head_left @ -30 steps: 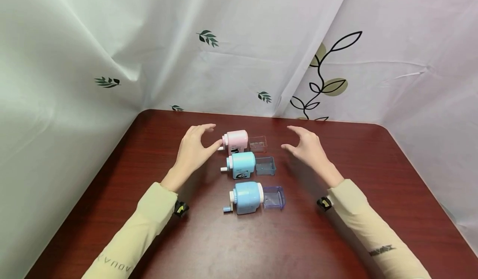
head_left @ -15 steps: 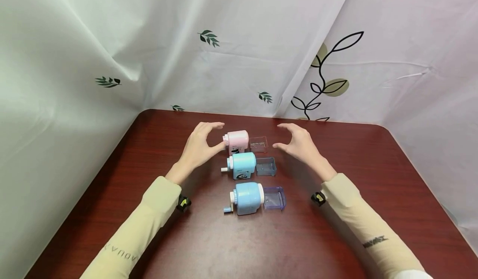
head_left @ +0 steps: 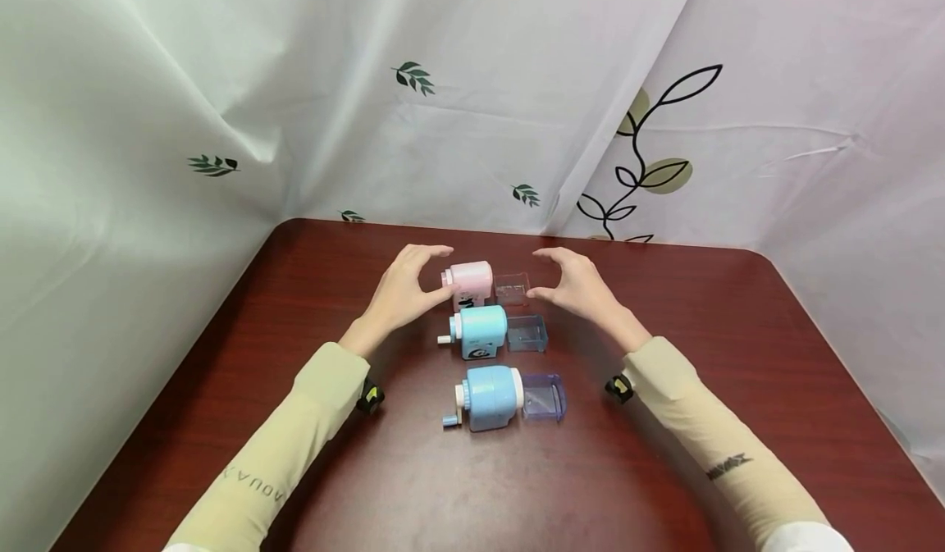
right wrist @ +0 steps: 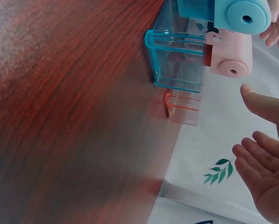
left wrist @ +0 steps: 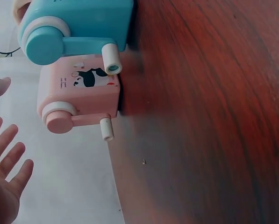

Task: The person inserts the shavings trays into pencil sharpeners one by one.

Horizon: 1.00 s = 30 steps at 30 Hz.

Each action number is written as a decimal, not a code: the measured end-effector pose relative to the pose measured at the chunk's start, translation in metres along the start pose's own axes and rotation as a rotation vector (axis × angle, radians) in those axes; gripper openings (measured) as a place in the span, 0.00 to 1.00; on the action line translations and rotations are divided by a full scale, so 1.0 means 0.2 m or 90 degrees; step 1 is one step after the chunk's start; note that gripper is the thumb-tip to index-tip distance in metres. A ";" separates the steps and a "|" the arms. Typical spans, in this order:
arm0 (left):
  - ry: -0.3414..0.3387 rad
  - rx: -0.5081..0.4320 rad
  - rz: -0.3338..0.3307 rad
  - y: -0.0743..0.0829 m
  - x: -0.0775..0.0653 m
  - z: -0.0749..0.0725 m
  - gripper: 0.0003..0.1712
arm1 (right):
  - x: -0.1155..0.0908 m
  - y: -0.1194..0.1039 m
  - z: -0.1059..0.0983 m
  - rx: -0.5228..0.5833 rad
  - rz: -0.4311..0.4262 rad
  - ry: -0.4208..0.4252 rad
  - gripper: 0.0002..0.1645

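Three hand-crank pencil sharpeners stand in a row on the table: a pink one [head_left: 472, 277] farthest back, a turquoise one [head_left: 483, 326] in the middle, a blue one [head_left: 491, 396] in front. Each has its clear shavings drawer out on its right, such as the pink sharpener's drawer [head_left: 511, 289]. My left hand [head_left: 404, 294] hovers on the left of the pink sharpener, thumb and fingers apart in a C shape. To the right of that drawer my right hand [head_left: 579, 287] is held in a mirrored C. Both wrist views show the hands holding nothing.
The dark red wooden table [head_left: 472, 494] has rounded far corners. A white curtain [head_left: 472, 125] with leaf prints hangs behind it and along its sides. The turquoise sharpener's drawer [head_left: 527, 334] and the blue sharpener's drawer [head_left: 543, 397] stick out to the right.
Both hands have moved inward towards the pink sharpener, the left one to the right and the right one to the left. The sharpeners stay in place.
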<state>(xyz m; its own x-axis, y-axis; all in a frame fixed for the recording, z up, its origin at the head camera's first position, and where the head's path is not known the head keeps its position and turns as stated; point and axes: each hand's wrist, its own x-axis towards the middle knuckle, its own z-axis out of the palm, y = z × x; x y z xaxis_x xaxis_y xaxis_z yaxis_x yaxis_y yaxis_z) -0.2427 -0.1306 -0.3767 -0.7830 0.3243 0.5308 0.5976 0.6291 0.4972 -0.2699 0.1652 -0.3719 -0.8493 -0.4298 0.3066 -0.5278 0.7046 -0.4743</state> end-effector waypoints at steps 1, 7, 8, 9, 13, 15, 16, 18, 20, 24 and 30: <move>-0.003 0.001 -0.001 0.00 0.00 0.00 0.30 | 0.00 0.00 0.01 -0.001 0.000 -0.006 0.40; -0.033 0.009 -0.017 -0.02 0.01 0.03 0.31 | 0.02 0.02 0.04 -0.017 -0.009 -0.031 0.42; -0.039 0.009 -0.020 -0.02 0.02 0.03 0.31 | 0.02 0.03 0.04 -0.019 -0.010 -0.036 0.42; -0.045 0.007 -0.023 -0.02 0.02 0.04 0.31 | 0.03 0.03 0.04 -0.019 -0.010 -0.041 0.42; -0.069 0.004 -0.032 -0.02 0.03 0.06 0.33 | 0.04 0.05 0.06 -0.013 -0.007 -0.070 0.43; -0.081 0.000 -0.036 -0.03 0.04 0.07 0.34 | 0.05 0.06 0.07 -0.011 -0.004 -0.081 0.43; -0.084 -0.004 -0.039 -0.03 0.04 0.07 0.34 | 0.05 0.06 0.08 -0.012 -0.002 -0.085 0.43; -0.090 -0.010 -0.043 -0.04 0.04 0.09 0.34 | 0.06 0.07 0.09 -0.014 0.000 -0.091 0.42; -0.092 -0.015 -0.044 -0.04 0.04 0.09 0.34 | 0.06 0.08 0.10 -0.015 0.001 -0.094 0.42; -0.095 -0.011 -0.049 -0.04 0.05 0.11 0.34 | 0.07 0.09 0.12 -0.013 0.003 -0.102 0.42; -0.109 -0.004 -0.066 -0.06 0.05 0.12 0.35 | 0.07 0.10 0.14 -0.004 0.010 -0.122 0.42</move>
<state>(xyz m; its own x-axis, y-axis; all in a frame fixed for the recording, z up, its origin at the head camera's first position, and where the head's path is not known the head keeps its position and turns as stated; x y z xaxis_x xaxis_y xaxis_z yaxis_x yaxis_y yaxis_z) -0.2626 -0.1177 -0.3943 -0.8579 0.3735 0.3528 0.5129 0.6612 0.5475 -0.2937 0.1575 -0.4002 -0.8442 -0.5185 0.1357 -0.5151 0.7148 -0.4730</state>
